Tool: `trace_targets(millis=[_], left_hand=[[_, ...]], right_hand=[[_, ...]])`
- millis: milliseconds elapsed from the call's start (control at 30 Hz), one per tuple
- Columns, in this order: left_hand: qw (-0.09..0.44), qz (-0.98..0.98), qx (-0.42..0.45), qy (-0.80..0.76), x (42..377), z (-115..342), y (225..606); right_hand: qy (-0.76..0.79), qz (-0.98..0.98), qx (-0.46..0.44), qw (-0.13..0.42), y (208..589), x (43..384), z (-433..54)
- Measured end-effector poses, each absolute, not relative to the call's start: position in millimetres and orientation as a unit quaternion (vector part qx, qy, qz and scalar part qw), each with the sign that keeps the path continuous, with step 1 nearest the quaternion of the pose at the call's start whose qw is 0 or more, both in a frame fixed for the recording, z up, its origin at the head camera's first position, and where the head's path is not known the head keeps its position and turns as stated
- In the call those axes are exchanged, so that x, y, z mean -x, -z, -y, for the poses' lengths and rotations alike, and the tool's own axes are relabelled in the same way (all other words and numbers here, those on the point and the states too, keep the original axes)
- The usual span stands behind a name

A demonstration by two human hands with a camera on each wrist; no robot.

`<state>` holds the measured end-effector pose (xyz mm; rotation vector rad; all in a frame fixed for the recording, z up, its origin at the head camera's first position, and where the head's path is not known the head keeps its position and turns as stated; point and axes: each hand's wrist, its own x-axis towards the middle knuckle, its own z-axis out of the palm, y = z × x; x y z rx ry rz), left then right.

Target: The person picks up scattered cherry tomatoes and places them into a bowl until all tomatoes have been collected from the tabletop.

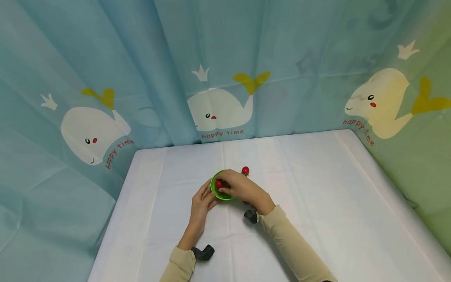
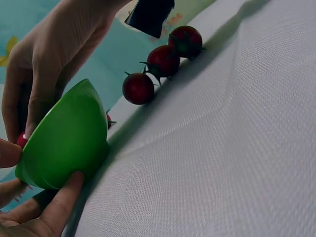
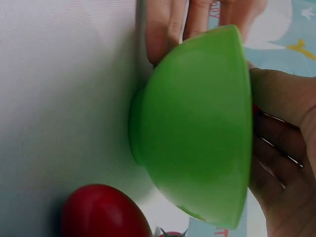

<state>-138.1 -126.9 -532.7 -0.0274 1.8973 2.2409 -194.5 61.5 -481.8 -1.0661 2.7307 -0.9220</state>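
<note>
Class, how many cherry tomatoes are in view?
5: one cherry tomato in the green bowl; in the left wrist view, three in a row on the tablecloth, one partly behind the bowl. The bowl may hide more.

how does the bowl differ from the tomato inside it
Colour: the bowl is green, the tomato red.
Size: the bowl is clearly larger; the tomato sits within its rim.
Hands: the left hand holds the bowl from outside, while the right hand reaches in at the tomato.
Shared: both look round from above.
</note>
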Motion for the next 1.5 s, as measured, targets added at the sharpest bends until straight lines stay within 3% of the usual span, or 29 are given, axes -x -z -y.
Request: trace_targets(millis=[733, 1500], left_hand=[[0.102, -0.637, 0.009, -0.764, 134.8, 127.4, 538.0], [0.100, -0.648, 0.015, -0.755, 141.0, 127.1, 536.3]], right_hand=[[0.264, -0.903, 0.338, 0.037, 493.7, 192.9, -62.0], [0.296, -0.914, 0.276, 0.017, 468.3, 166.1, -120.8]])
